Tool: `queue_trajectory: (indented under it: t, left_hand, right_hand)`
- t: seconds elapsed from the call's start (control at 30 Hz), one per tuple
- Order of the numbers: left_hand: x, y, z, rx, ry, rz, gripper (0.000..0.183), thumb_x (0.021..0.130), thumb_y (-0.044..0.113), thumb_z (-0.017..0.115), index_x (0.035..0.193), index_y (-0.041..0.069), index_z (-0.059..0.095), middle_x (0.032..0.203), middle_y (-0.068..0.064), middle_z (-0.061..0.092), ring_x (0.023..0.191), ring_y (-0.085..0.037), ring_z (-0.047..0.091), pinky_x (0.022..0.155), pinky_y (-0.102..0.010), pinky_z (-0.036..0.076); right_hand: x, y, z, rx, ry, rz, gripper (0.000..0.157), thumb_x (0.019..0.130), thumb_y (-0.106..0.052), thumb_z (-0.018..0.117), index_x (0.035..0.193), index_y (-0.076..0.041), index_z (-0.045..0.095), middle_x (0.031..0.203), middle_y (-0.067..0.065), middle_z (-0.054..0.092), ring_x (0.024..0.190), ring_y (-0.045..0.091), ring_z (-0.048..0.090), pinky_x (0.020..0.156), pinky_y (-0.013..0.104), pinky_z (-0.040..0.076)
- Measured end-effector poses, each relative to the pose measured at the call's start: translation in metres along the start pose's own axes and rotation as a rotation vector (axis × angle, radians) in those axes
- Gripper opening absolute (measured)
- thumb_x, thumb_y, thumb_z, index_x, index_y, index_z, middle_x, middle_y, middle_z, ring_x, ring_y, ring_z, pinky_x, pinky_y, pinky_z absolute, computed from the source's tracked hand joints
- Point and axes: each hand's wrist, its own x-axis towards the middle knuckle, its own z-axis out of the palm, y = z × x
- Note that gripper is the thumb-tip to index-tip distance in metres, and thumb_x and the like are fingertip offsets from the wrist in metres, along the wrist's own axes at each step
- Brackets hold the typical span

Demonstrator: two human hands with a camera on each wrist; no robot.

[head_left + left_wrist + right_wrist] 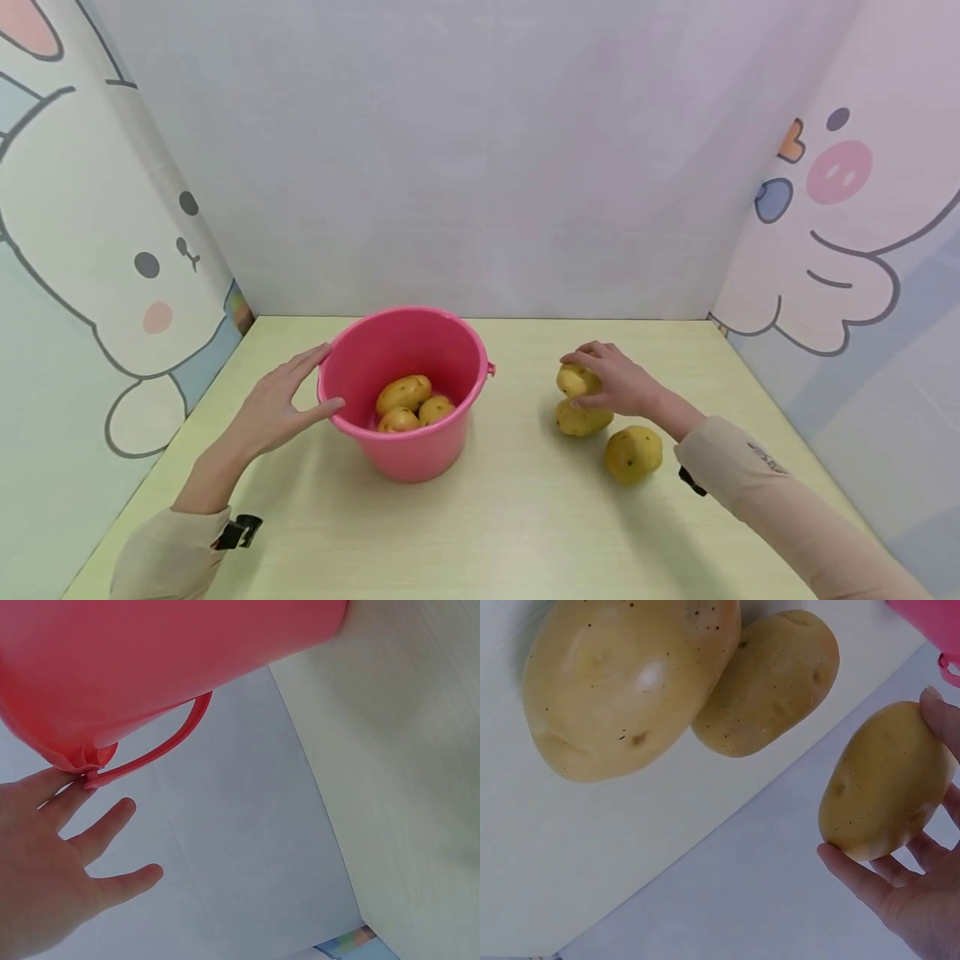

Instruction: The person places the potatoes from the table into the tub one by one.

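A pink bucket (pixel 411 454) stands on the table left of centre, with three potatoes (pixel 405 393) visible at its bottom. My left hand (pixel 276 407) touches the bucket's left rim, its fingers spread and fairly straight; the left wrist view shows fingertips by the handle joint (pixel 91 774). On the right, my right hand (pixel 621 382) grips a potato (pixel 889 780) between thumb and fingers, raised off the table. Below it lie two more potatoes, one nearly under the hand (pixel 583 419) and one nearer me (pixel 633 455).
A pale wooden-look table (pixel 510 533) carries everything. A plain light wall (pixel 480 167) closes off the back, and side panels with cartoon animals (pixel 97 242) flank the table. The bucket's red-pink handle (pixel 161 746) hangs at its far side.
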Motion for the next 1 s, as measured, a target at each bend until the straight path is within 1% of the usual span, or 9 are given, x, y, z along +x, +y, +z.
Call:
queue_trajectory:
  t: [0.23,0.43,0.77,1.0]
  left_hand:
    - [-0.001,0.002,-0.001,0.003,-0.001,0.0,0.08,0.073,0.041,0.067,0.137,0.009,0.03,0.132,-0.017,0.036,0.115,-0.038,0.034,0.077,-0.062,0.037]
    - [0.0,0.004,-0.003,0.003,-0.008,-0.001,0.079,0.074,0.037,0.067,0.137,0.009,0.03,0.132,-0.018,0.036,0.115,-0.038,0.034,0.078,-0.062,0.037]
    - [0.0,0.004,-0.002,0.005,-0.008,-0.004,0.079,0.074,0.039,0.066,0.137,0.008,0.03,0.132,-0.018,0.035,0.115,-0.038,0.033,0.078,-0.062,0.036]
    - [0.0,0.003,-0.002,0.005,-0.012,-0.015,0.08,0.074,0.037,0.067,0.138,0.009,0.029,0.133,-0.017,0.035,0.116,-0.038,0.033,0.078,-0.063,0.036]
  right_hand:
    - [-0.001,-0.009,-0.003,-0.017,-0.003,-0.045,0.054,0.071,-0.025,0.074,0.12,-0.015,0.052,0.116,0.011,0.045,0.107,0.031,0.039,0.082,0.049,0.039]
    - [-0.001,-0.017,-0.005,-0.025,0.0,-0.081,0.054,0.071,-0.025,0.074,0.119,-0.015,0.052,0.115,0.01,0.046,0.108,0.03,0.038,0.083,0.047,0.039]
    - [0.0,-0.026,-0.011,-0.031,0.017,-0.14,0.055,0.07,-0.026,0.075,0.119,-0.015,0.052,0.114,0.008,0.046,0.105,0.027,0.039,0.083,0.045,0.04]
    - [0.003,-0.034,-0.02,-0.041,0.003,-0.144,0.055,0.071,-0.03,0.074,0.119,-0.016,0.052,0.114,0.007,0.046,0.104,0.025,0.04,0.083,0.042,0.04]
